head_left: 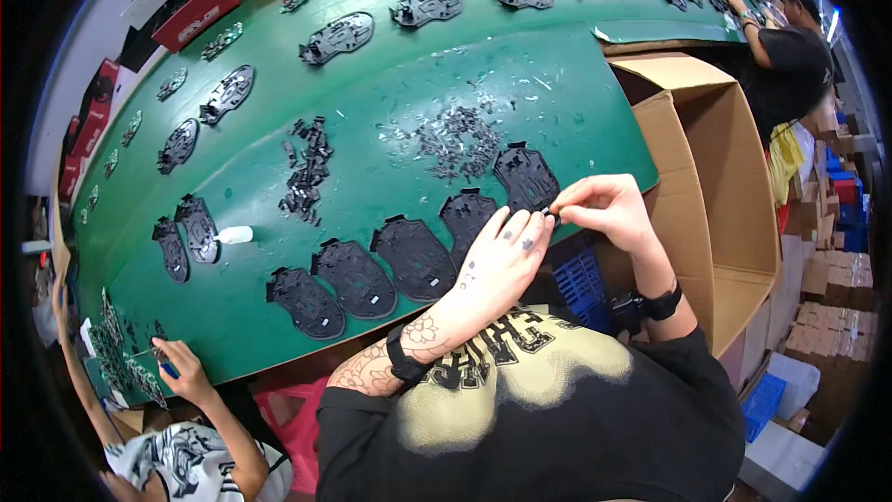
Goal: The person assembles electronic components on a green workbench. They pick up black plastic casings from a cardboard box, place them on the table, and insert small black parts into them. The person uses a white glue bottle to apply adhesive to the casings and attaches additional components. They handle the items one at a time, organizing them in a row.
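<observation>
Green conveyor belt [372, 74] with black plastic base plates, two hands at its near edge.

Fingers of the right hand [609, 209] are pressed together and pinch a small dark part [550, 216] beside the nearest base plate [525, 177]; the left hand [502, 260] has its fingers straight and close together, the tips touching this same small part. Left of this plate, four more base plates [413, 256] lie in a row along the belt edge. Behind it is a heap of small grey scraps [455, 139]. Right of it stands an open cardboard box [734, 186]. Far left of it, another person's hand [181, 367] holds green circuit boards [121, 367].
</observation>
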Action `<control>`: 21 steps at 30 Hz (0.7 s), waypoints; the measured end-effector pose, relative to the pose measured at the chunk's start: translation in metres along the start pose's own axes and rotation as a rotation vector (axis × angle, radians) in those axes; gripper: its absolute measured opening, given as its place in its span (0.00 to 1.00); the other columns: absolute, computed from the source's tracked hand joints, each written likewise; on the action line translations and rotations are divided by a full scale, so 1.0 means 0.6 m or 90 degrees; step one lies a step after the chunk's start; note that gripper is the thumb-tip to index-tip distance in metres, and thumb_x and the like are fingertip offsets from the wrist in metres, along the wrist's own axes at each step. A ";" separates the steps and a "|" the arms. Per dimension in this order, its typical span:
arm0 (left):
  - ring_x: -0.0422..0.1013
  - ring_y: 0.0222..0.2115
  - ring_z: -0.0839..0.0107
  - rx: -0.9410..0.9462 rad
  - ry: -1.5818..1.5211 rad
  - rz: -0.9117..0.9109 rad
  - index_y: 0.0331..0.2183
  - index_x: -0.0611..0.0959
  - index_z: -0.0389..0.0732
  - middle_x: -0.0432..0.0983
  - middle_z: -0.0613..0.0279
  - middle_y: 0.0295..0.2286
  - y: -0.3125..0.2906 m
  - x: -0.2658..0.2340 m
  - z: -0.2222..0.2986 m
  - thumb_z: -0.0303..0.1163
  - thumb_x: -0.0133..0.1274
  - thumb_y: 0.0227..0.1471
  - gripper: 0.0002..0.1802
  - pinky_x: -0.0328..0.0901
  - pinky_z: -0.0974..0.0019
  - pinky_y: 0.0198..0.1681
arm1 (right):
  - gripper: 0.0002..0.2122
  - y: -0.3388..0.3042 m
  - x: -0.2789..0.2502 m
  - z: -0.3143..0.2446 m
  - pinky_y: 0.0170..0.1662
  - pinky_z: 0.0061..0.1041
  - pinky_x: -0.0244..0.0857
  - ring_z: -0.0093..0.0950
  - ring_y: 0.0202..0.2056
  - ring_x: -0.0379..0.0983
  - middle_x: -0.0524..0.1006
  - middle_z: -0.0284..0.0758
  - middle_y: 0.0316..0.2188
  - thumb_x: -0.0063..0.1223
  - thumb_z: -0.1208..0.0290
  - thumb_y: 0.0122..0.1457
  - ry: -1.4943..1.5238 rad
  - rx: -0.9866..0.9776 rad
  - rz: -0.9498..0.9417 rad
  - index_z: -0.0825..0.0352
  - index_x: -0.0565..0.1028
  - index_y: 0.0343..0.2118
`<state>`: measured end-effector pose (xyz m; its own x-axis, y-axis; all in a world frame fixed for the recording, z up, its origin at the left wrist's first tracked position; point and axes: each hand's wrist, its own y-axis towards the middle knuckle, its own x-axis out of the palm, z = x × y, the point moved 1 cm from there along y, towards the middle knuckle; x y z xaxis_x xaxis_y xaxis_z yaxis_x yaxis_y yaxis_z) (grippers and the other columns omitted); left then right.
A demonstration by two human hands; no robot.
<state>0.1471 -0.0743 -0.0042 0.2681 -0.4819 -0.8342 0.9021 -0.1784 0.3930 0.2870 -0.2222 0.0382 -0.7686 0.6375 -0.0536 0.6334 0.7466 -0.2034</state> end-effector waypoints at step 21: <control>0.64 0.49 0.56 -0.008 0.001 -0.065 0.54 0.73 0.37 0.68 0.52 0.45 -0.002 -0.009 0.004 0.28 0.58 0.38 0.36 0.58 0.50 0.59 | 0.06 -0.028 -0.005 0.018 0.37 0.21 0.72 0.22 0.33 0.79 0.82 0.36 0.32 0.59 0.80 0.54 -0.284 -0.043 0.093 0.70 0.82 0.35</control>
<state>0.1436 -0.0736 0.0005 0.1746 -0.4605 -0.8703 0.9292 -0.2152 0.3003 0.2781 -0.2387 0.0310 -0.6249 0.6042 -0.4944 0.7310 0.6752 -0.0988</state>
